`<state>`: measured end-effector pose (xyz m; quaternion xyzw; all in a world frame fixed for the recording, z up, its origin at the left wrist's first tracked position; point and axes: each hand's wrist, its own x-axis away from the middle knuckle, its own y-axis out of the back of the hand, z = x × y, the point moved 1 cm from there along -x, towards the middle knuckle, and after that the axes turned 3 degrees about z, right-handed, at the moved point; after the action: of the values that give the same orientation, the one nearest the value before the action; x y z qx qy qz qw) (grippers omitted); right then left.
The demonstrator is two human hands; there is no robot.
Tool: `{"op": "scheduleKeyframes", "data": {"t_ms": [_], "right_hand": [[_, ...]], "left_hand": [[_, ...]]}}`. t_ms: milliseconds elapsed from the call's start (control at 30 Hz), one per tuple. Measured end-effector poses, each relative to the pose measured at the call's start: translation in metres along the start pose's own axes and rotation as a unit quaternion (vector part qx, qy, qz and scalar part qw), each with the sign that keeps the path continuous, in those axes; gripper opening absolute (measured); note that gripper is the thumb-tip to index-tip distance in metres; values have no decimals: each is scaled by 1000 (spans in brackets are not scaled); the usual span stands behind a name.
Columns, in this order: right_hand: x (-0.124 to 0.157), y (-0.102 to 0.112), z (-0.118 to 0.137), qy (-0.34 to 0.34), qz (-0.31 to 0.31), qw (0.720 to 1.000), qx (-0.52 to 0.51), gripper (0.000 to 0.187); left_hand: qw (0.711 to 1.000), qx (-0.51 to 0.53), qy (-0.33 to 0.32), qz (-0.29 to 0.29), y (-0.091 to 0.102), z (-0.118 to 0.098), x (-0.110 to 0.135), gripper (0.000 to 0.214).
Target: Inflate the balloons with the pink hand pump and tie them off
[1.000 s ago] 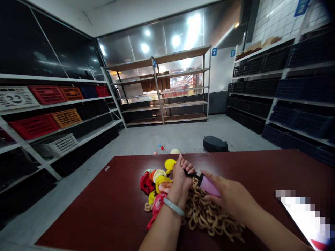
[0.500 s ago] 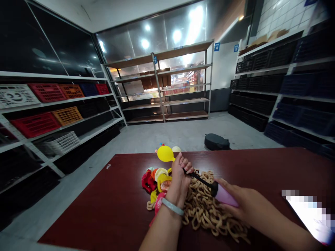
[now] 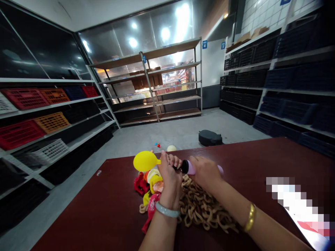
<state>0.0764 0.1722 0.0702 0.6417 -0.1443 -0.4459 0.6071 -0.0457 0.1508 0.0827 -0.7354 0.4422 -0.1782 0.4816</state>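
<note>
A round yellow balloon [image 3: 144, 161], partly inflated, points to the left from my left hand [image 3: 170, 170]. That hand is closed round the balloon's neck and the front of a balloon pump; the nozzle itself is hidden by my fingers. My right hand [image 3: 205, 172] wraps the pump's lilac body [image 3: 192, 167], whose black collar [image 3: 185, 166] now sits close to my left hand. Beneath my hands lies a heap of tan, rope-like loops [image 3: 204, 207]. Left of it is a pile of soft red, yellow, white and orange pieces [image 3: 155, 178], with a pink patterned piece [image 3: 151, 207] nearest me.
The dark red table [image 3: 86, 205] carries a bright, pixelated flat object [image 3: 300, 209] at the right. Beyond its far edge, a pale balloon [image 3: 171, 148] and a dark grey case [image 3: 210, 137] are on the floor. Shelves with crates [image 3: 52, 123] stand along both sides.
My right hand has pushed the pump body up and left toward my left hand, covering the black rod. The yellow balloon looks larger. The view has shifted to the right.
</note>
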Motion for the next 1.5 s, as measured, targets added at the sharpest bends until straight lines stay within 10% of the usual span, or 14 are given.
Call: {"op": "scheduleKeyframes", "data": {"t_ms": [400,833,1267,1500], "right_hand": [[-8,-25,-77,-5,-29,999,18,32],[9,-13,-25,-31,31,999,-12,21],[0,-28,-62,-3,26,1000,0,38],[5,-22,-62,-4,13,999,38,38]], "left_hand": [[999,-26,-38,14,6,-55,-52,45],[998,-36,43,14,3,35,-10,50],[1000,2,-31,0,33,-56,-52,46],[999,29,-18,-24,30,-27,-41,45]]}}
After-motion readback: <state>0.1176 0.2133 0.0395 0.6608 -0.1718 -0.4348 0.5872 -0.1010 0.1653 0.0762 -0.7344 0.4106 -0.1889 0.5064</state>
